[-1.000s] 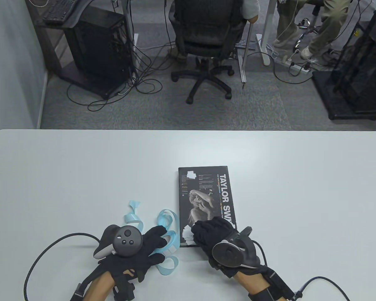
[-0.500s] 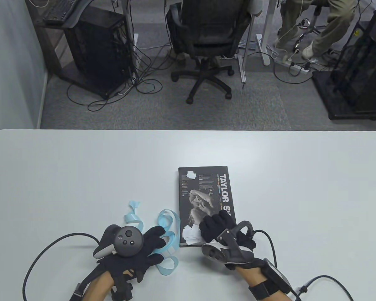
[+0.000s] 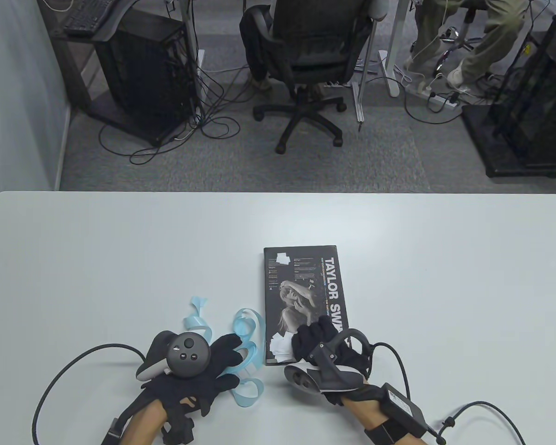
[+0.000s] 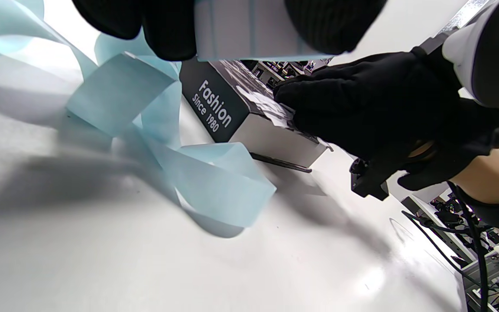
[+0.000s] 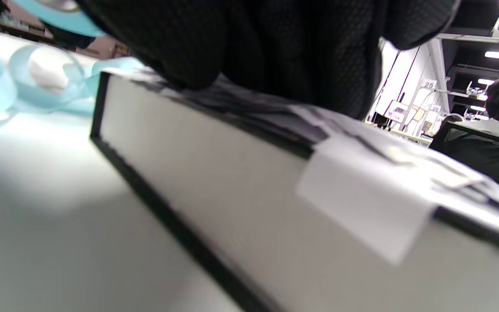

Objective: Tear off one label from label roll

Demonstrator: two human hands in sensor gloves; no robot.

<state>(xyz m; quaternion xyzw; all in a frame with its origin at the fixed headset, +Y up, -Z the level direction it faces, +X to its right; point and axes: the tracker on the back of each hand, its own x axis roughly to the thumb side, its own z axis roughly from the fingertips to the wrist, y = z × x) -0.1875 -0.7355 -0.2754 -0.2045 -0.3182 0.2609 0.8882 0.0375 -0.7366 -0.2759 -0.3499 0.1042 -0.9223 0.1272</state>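
Because it is thin paper on a slick backing, the pale blue roll of white labels (image 3: 248, 357) should handle as light, limp and easily creased, with loose liner (image 4: 215, 190) curling off it onto the table; the hold I would choose is a pinch at a label's free corner while the other hand steadies the roll. It sits at about seven o'clock on the smooth white table (image 3: 120, 259), held in the fingers of the left hand (image 3: 199, 366), which grips it from above. At about six o'clock the right hand (image 3: 326, 350) rests with curled fingers on the near end of a black hardcover book with a white title (image 3: 303, 287), pressing among small white labels (image 3: 280, 347) already stuck there; whether it pinches one I cannot tell. Beyond the table at twelve o'clock lie grey carpet, a black office chair (image 3: 306, 55) and tangled cables.
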